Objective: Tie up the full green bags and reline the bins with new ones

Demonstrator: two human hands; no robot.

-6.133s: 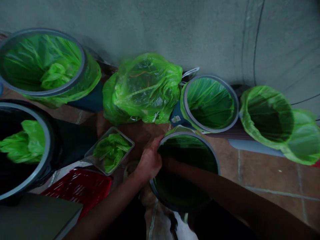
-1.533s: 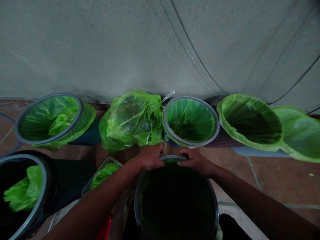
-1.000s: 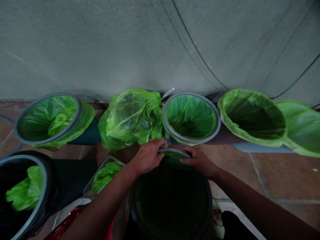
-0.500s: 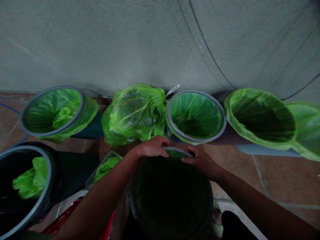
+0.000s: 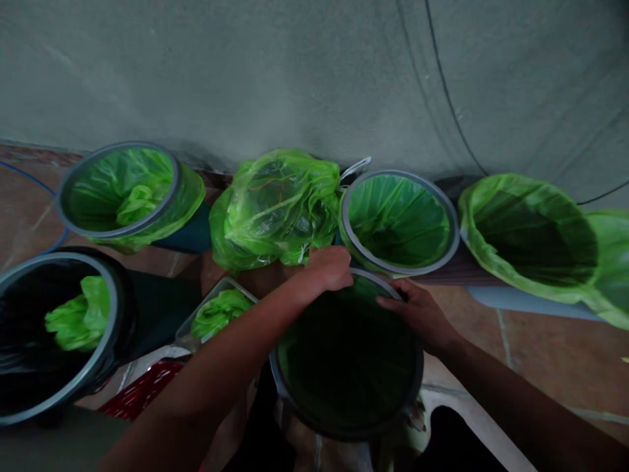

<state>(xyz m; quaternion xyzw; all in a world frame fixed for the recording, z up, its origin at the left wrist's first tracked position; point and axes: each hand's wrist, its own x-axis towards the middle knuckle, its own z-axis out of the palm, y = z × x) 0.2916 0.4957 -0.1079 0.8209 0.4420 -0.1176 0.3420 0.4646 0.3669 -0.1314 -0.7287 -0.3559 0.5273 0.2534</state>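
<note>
A round trash bin with a grey rim stands right in front of me, between my legs. A green liner shows faintly inside it; the inside is dark. At the far edge of the rim, my left hand is closed, with its knuckles up and fingertips hidden. My right hand grips the same rim just to the right, thumb inside. Beyond my left hand lies a filled green plastic bag with white ties. Close behind the rim stands another bin, lined in green under a grey ring.
More green-lined bins stand at the back left and right. At left, a black-lined bin holds a crumpled green bag. A clear tub with green plastic and a red basket sit near my left arm. A wall closes the back.
My view has shifted, so most things sit further right. My left hand has rolled over at the rim, hiding its fingers. The near bin's angle has changed, and floor now shows below it.
</note>
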